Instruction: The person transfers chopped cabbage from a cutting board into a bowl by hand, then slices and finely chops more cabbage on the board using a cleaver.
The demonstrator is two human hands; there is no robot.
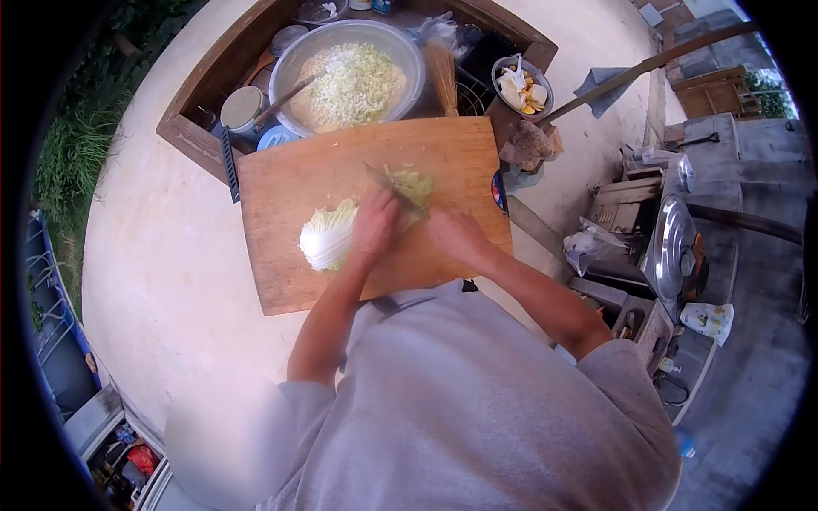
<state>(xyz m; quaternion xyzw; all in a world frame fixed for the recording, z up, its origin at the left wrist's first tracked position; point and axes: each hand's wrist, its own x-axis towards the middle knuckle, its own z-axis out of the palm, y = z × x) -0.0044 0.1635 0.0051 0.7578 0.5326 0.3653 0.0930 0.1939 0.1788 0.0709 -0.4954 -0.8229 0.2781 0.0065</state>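
A pale green and white cabbage piece [328, 236] lies on the wooden cutting board [290, 187]. My left hand [379, 223] presses on its right end, fingers bent and closed over the leaves. My right hand [456, 232] is closed on the handle end of a knife [400, 192], whose dark blade slants up and left just beyond my left fingertips. Loose green leaf pieces [412, 184] lie at the far side of the blade. The knife handle is mostly hidden in my right hand.
Beyond the board, a large metal bowl [415, 72] holds chopped cabbage. A lidded can [242, 109] stands left of it; a smaller bowl [548, 92] with scraps and a brush [441, 75] are to the right. A wooden frame [192, 128] edges the table.
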